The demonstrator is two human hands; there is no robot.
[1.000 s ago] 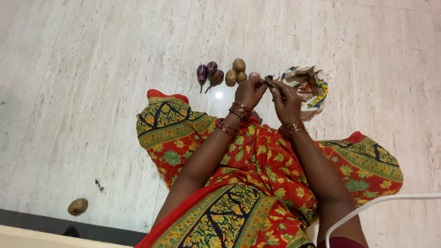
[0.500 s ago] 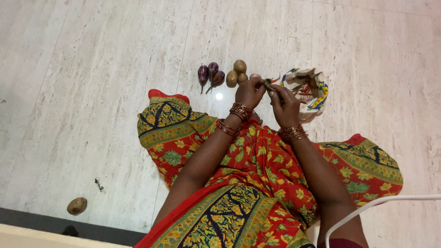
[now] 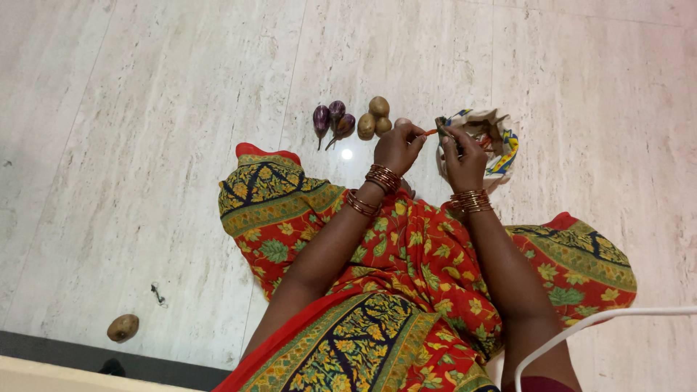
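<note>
I sit on a pale marble floor in a red and yellow patterned sari. My left hand (image 3: 397,147) pinches a small red chilli piece (image 3: 430,133) between its fingertips. My right hand (image 3: 462,154) holds a bunch of green chilli stems (image 3: 444,127) just over the rim of a patterned bowl (image 3: 506,145) that contains chillies. The two hands are a little apart, in front of my knees. Both wrists carry copper bangles.
Three small purple brinjals (image 3: 332,118) and several potatoes (image 3: 373,117) lie on the floor beyond my left hand. One lone potato (image 3: 123,327) sits far left by a dark floor edge. A white cable (image 3: 581,327) crosses the lower right corner.
My hands have drawn apart. The right hand moved right toward the bowl with the stems, while the left kept the red piece.
</note>
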